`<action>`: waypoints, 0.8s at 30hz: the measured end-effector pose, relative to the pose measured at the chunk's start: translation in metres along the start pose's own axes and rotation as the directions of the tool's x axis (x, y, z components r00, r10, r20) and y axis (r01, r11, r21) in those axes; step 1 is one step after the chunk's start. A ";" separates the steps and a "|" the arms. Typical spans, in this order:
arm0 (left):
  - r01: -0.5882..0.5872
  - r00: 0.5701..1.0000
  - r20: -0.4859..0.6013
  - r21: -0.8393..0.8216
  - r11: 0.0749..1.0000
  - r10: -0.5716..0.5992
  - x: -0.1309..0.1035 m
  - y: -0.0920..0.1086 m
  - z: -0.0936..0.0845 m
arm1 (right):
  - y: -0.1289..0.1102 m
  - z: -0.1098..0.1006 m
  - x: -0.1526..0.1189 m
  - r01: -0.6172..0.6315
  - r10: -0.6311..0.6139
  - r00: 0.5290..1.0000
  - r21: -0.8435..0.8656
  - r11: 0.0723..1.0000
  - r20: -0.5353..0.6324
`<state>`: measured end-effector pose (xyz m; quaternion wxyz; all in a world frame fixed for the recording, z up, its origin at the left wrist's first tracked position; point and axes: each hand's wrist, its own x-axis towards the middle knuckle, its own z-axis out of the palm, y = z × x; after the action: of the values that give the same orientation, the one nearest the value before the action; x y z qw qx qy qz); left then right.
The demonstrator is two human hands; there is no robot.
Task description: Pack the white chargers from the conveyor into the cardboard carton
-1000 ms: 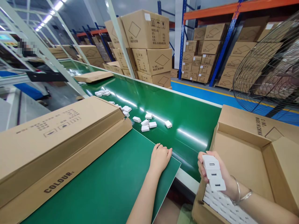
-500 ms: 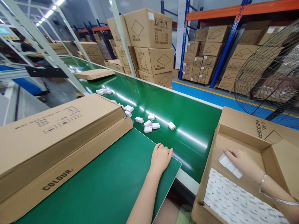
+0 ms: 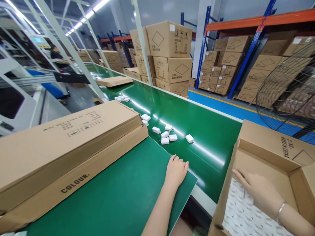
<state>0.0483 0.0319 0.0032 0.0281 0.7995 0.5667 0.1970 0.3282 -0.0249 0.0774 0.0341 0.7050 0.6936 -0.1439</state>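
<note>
My left hand (image 3: 176, 170) rests with curled fingers at the far right edge of a green board (image 3: 118, 183); whatever is under the fingers is hidden. On the right, my right hand (image 3: 258, 190) is low inside an open cardboard box (image 3: 265, 160), over tightly packed white chargers (image 3: 248, 213). One finger points left toward the box wall, while the others are blurred or hidden. Loose white chargers with metal prongs lie on the green belt (image 3: 209, 131) beyond the board, one of them (image 3: 189, 138) apart from a small cluster (image 3: 165, 134).
A large closed carton (image 3: 73, 131) covers the left of the board. Farther along the belt lie more chargers (image 3: 122, 98) and a flat carton (image 3: 114, 81). Stacked cartons (image 3: 172, 68) stand behind the belt, with racks and a wire fan (image 3: 285, 88) at the right.
The view has shifted, so most things appear farther right and lower. The row of chargers in my right hand is now down against the packed ones, and a finger reaches left. My left hand stays at the board's edge.
</note>
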 end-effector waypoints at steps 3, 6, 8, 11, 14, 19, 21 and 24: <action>-0.003 1.000 -0.008 -0.003 1.000 0.003 0.001 -0.001 0.001 | -0.027 -0.012 0.038 -0.029 0.006 0.976 -0.101 0.994 -0.215; 0.001 1.000 -0.019 -0.013 1.000 -0.001 0.003 -0.002 0.002 | -0.065 -0.005 0.096 0.096 -0.109 0.970 -0.070 0.993 -0.219; 0.002 1.000 -0.019 -0.022 1.000 -0.003 0.004 -0.002 0.002 | -0.090 0.010 0.133 0.073 -0.079 0.981 -0.041 0.996 -0.175; 0.010 1.000 -0.002 -0.023 1.000 -0.010 0.005 -0.002 0.001 | -0.117 0.036 0.171 0.053 -0.055 0.977 -0.015 0.998 -0.204; 0.020 1.000 0.002 -0.021 1.000 -0.020 0.007 -0.002 0.000 | -0.128 0.053 0.188 0.054 -0.055 0.963 -0.011 0.998 -0.266; 0.042 0.999 -0.002 -0.032 0.999 -0.042 0.007 -0.002 0.000 | -0.125 0.044 0.210 0.139 -0.135 0.939 -0.010 0.990 -0.316; 0.052 0.999 0.009 -0.035 0.998 -0.052 0.007 -0.002 0.000 | -0.129 0.031 0.219 0.215 -0.212 0.931 -0.023 0.976 -0.297; 0.057 0.998 0.018 -0.042 0.997 -0.056 0.008 -0.002 0.000 | -0.146 0.011 0.226 0.337 -0.349 0.904 -0.092 0.937 -0.248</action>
<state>0.0489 0.0396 0.0053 0.0556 0.7840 0.5846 0.2012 0.1811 0.1962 0.0322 -0.0665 0.5838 0.8083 -0.0375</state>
